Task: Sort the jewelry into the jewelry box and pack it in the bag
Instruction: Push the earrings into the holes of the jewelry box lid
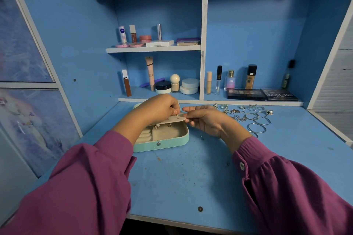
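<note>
A mint-green jewelry box (pixel 162 144) lies open on the blue desk, showing its beige lining and ring rolls. A beige earring flap (pixel 174 119) is lifted over the box, with small earrings hanging from it. My right hand (pixel 208 120) holds the flap's right end between thumb and fingers. Over the flap's top, my left hand (pixel 158 108) pinches a small earring (pixel 177 115) with its fingertips. Loose jewelry (pixel 254 118), silver bangles, rings and chains, lies on the desk to the right of the box. No bag is in view.
Makeup bottles, jars and tubes (pixel 172 84) stand on the low shelf behind the box. Two eyeshadow palettes (pixel 261 94) lie at the shelf's right. More cosmetics (pixel 152 38) fill the upper shelf. The desk's front edge (pixel 181 223) runs below my purple sleeves.
</note>
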`<state>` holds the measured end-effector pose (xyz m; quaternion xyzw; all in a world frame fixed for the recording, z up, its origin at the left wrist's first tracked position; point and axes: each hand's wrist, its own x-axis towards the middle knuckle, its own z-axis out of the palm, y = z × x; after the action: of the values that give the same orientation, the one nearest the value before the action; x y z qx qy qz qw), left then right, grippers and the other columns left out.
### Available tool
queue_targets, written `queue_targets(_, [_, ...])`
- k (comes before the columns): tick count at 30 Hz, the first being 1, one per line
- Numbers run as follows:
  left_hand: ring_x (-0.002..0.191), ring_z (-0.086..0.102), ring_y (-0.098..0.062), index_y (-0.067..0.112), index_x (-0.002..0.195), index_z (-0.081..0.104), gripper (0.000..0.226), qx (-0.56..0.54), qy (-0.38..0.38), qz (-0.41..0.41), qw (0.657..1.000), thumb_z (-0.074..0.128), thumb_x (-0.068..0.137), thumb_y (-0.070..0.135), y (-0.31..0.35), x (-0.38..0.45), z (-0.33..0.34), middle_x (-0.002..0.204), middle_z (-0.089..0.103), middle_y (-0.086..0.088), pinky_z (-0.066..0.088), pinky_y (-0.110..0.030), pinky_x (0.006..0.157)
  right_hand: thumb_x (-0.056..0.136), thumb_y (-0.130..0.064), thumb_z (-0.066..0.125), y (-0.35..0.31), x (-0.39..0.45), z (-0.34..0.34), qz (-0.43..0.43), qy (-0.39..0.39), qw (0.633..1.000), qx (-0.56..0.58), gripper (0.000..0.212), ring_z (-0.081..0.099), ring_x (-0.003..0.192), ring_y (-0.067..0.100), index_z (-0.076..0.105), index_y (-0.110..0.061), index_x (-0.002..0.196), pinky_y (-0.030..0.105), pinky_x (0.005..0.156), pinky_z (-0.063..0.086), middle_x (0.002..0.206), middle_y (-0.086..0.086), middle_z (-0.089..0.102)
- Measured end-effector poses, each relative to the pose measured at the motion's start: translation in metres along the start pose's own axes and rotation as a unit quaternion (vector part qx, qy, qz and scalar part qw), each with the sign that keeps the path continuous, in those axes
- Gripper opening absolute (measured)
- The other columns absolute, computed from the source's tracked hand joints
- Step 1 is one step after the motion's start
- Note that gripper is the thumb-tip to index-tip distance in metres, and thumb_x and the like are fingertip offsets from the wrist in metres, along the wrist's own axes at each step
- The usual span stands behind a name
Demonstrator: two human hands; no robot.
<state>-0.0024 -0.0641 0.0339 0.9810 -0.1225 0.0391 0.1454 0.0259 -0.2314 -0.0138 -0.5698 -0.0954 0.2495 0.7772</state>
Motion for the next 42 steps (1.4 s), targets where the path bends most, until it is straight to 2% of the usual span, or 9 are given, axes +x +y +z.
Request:
queue_targets(6, [0.089,0.059,-0.015,0.026,0.086,0.065,0.012,0.033,0.003,-0.004,0.999,0.057,0.091,0.018,0.004,0.0,-0.001,0.087,0.062,0.009,0.051,-0.039,0.083,0.087,0.011,0.054,0.0,-0.002,0.0,-0.001,0.003,1.0,-0.001,0.017,0.063,0.058,0.012,0.06,0.001,0.098,0.014,0.052,0.05,0.081,0.015,0.063])
queue_targets(23, [0.09,0.058,-0.019,0.022,0.088,0.067,0.015,0.071,0.007,0.008,0.997,0.054,0.092,0.014,0.008,0.0,0.004,0.096,0.064,0.0,0.048,-0.034,0.079,0.085,0.013,0.056,0.001,-0.002,0.0,-0.009,0.01,1.0,-0.022,0.02,0.062,0.059,0.013,0.06,0.001,0.101,0.014,0.051,0.052,0.084,0.015,0.066])
queue_targets(28, [0.088,0.06,-0.011,0.016,0.09,0.072,0.011,-0.06,0.007,0.015,0.998,0.062,0.089,0.012,-0.005,-0.001,-0.003,0.085,0.066,0.008,0.046,-0.026,0.081,0.089,0.007,0.053,0.0,-0.003,-0.001,-0.029,-0.008,0.998,-0.048,0.014,0.062,0.059,0.012,0.066,0.001,0.092,0.016,0.049,0.049,0.075,0.012,0.068])
queue_targets(30, [0.089,0.059,-0.002,0.017,0.093,0.072,0.012,-0.135,0.037,0.005,0.99,0.06,0.092,0.012,-0.016,-0.005,-0.006,0.087,0.067,0.012,0.043,-0.018,0.081,0.091,0.008,0.048,0.0,-0.004,-0.001,-0.038,-0.013,0.998,-0.046,0.019,0.063,0.058,0.012,0.066,0.002,0.092,0.016,0.048,0.048,0.072,0.012,0.069])
queue_targets(33, [0.076,0.056,0.012,0.019,0.099,0.067,0.018,-0.25,0.11,-0.03,0.961,0.052,0.096,0.01,-0.037,-0.019,-0.007,0.085,0.069,0.012,0.04,-0.01,0.072,0.089,0.012,0.05,0.0,-0.004,-0.001,-0.059,-0.021,0.996,-0.059,0.019,0.062,0.056,0.011,0.065,0.002,0.094,0.016,0.047,0.047,0.075,0.012,0.072])
queue_targets(38, [0.083,0.056,-0.003,0.025,0.095,0.066,0.031,-0.386,0.209,-0.1,0.893,0.043,0.096,0.004,-0.082,-0.044,-0.003,0.087,0.072,0.014,0.039,-0.02,0.068,0.088,0.01,0.053,0.005,-0.001,0.001,-0.101,-0.017,0.992,-0.074,0.016,0.06,0.056,0.01,0.066,0.001,0.094,0.017,0.048,0.046,0.075,0.009,0.071])
queue_targets(42, [0.094,0.059,-0.012,0.02,0.092,0.065,0.054,-0.413,0.209,-0.126,0.878,0.036,0.079,-0.024,-0.105,-0.052,0.011,0.096,0.069,0.002,0.042,-0.014,0.066,0.088,0.005,0.057,0.009,0.002,0.002,-0.146,0.009,0.985,-0.09,0.014,0.057,0.055,0.008,0.067,-0.001,0.096,0.018,0.048,0.047,0.074,0.006,0.071])
